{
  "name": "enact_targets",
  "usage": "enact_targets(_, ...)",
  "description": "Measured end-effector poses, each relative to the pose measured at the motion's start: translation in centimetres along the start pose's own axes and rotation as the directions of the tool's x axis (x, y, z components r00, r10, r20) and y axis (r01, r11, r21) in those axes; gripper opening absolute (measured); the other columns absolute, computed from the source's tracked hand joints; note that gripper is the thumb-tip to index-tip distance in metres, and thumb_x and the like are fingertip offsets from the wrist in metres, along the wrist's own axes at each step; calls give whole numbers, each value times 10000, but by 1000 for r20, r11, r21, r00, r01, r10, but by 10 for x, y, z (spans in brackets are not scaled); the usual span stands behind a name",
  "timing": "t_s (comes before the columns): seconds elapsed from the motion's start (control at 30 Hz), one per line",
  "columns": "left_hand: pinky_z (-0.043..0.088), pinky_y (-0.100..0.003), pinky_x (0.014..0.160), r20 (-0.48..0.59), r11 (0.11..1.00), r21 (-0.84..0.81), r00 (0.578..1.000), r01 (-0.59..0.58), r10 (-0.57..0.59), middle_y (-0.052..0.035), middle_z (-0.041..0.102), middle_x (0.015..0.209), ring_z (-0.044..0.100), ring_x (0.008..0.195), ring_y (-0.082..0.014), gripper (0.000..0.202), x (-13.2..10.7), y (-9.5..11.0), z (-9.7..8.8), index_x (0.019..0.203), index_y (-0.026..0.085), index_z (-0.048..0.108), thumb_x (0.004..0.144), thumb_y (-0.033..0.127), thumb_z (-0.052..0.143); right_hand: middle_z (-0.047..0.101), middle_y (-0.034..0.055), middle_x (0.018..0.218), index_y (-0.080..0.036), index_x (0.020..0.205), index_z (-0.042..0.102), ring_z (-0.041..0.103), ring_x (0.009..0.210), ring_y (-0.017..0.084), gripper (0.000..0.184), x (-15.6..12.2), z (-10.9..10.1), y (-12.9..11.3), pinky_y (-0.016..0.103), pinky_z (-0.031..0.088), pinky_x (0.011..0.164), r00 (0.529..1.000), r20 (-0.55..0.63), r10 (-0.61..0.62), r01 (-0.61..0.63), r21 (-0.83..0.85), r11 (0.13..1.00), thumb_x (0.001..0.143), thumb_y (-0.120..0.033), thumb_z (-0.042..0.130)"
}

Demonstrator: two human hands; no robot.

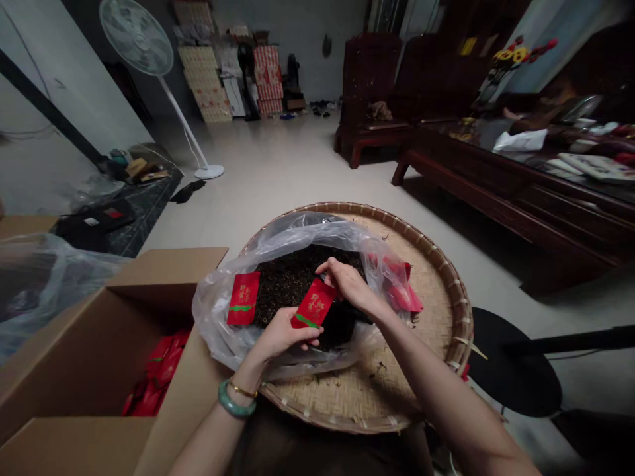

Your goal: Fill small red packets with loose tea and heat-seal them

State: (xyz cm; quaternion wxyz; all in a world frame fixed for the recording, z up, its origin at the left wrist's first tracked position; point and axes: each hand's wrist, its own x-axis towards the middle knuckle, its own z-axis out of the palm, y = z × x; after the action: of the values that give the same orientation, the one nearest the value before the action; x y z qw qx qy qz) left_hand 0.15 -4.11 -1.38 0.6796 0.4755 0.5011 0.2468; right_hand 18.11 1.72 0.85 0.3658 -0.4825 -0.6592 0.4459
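My left hand (285,332) grips a red packet (314,303) with gold characters and a green band, thumb across its lower end. My right hand (344,281) is closed at the packet's top edge, fingertips pinched together; what they hold is hidden. Both hands are over dark, loose dried leaves that look like tea (284,281), in an open clear plastic bag (218,330). Another red packet (243,299) lies at the left of the leaves. The bag rests on a round woven bamboo tray (439,291), with red packets (404,291) beside the bag's right side.
An open cardboard box (64,357) at my left holds several red packets (161,370). A white standing fan (183,125) is ahead on the left. At right are a dark wooden table (476,172) and a black round base (516,363). Stacked boxes (206,82) line the back wall.
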Motion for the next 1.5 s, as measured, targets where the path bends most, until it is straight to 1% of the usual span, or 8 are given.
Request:
enact_targets(0.2,481,-201,471,4,1000,4,1000,-19,19,-90,732,811,689,624,-170,341,4,-1,2,846,105,618,598,285,768,615,5,661,-156,705,635,510,583,112,269,-6,4,3,213,390,537,997,-49,-62,63,24,998,751,-421,613)
enact_targets(0.37,485,-205,476,-5,1000,-17,1000,-14,14,-102,734,831,690,631,-173,344,2,0,1,851,103,631,594,284,769,552,-10,576,-150,656,629,463,515,97,337,-4,4,3,205,353,465,997,-80,10,-3,97,995,754,-470,589)
enact_targets(0.53,473,-204,463,-55,996,-79,998,-48,44,-110,730,834,678,598,-165,368,3,-2,0,848,98,630,576,295,779,530,-36,588,-163,887,614,437,424,75,490,-8,0,7,197,340,394,990,-6,144,-132,355,926,762,-618,486)
enact_targets(0.7,505,-238,567,-77,982,-135,990,-129,119,-82,723,815,674,676,-176,420,5,-1,0,912,105,638,575,306,789,502,-49,481,-158,617,560,409,399,56,337,-20,10,17,185,305,396,993,-17,120,-112,243,964,683,-471,667)
enact_targets(0.97,411,-175,481,-328,927,-214,917,-308,229,30,619,558,517,476,-73,313,14,8,-2,679,117,650,615,404,757,560,-35,566,-151,758,608,477,464,73,298,-27,22,13,182,382,414,979,169,115,-160,283,946,687,-431,677)
enact_targets(1.13,453,-195,540,-459,872,-274,852,-405,251,19,649,600,549,524,-89,319,18,2,0,668,119,664,600,413,766,581,-45,656,-184,830,538,515,520,83,367,-35,29,21,158,382,375,972,187,145,-202,336,920,605,-379,754)
enact_targets(1.37,533,-290,642,-185,922,-344,975,-179,120,-72,730,773,678,663,-192,519,16,-5,7,961,101,666,541,364,821,561,-64,514,-173,759,546,501,410,78,367,-34,31,31,199,437,394,974,38,222,-219,393,893,601,-445,736)
enact_targets(1.5,546,-311,622,-252,904,-386,964,-184,89,-75,727,751,679,649,-205,500,10,-5,5,900,95,657,525,377,828,595,-36,540,-174,770,549,536,435,90,400,-32,26,28,183,415,370,967,11,256,-236,425,874,650,-539,660)
